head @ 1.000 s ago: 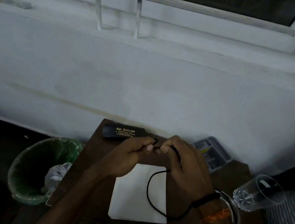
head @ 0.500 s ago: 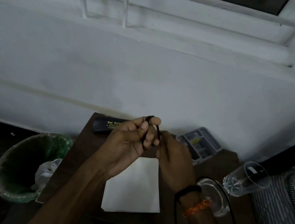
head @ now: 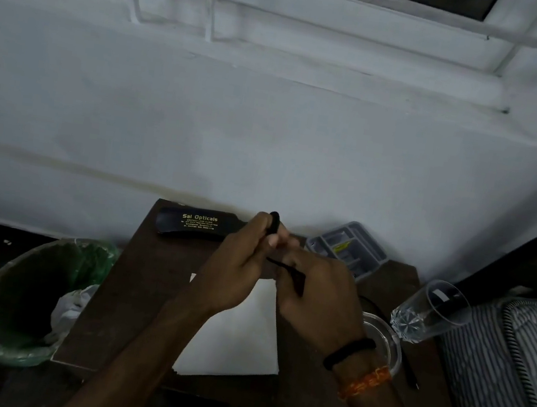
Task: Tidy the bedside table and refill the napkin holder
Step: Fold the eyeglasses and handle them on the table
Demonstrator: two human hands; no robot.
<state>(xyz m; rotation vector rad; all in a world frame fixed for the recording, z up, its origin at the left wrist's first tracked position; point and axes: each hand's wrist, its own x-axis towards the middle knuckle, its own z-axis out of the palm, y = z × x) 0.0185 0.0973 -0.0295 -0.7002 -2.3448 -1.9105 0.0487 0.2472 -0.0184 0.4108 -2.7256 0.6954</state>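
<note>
The dark brown wooden surface [head: 151,290] stands against the white wall, with a green-lined round waste bin [head: 36,301] just beside its left edge and striped bedding [head: 512,375] to its right. On it, going down in size: a stack of white paper napkins [head: 240,344] under the wrists, a black glasses case with gold lettering [head: 193,224] at the back, a grey compartmented plastic tray [head: 351,246] in the far right corner, a clear drinking glass [head: 430,316] tipped on its side, and a clear round glass dish [head: 386,337] beside it.

Above the napkins both hands work a thin black cord [head: 289,268]. The left hand [head: 237,268] has its fingers clenched round a small coil of it; the right hand [head: 320,293] pinches the slack, which runs roughly left to right between them. I cannot tell which item is the napkin holder. Winding on looks to fall to the right hand.
</note>
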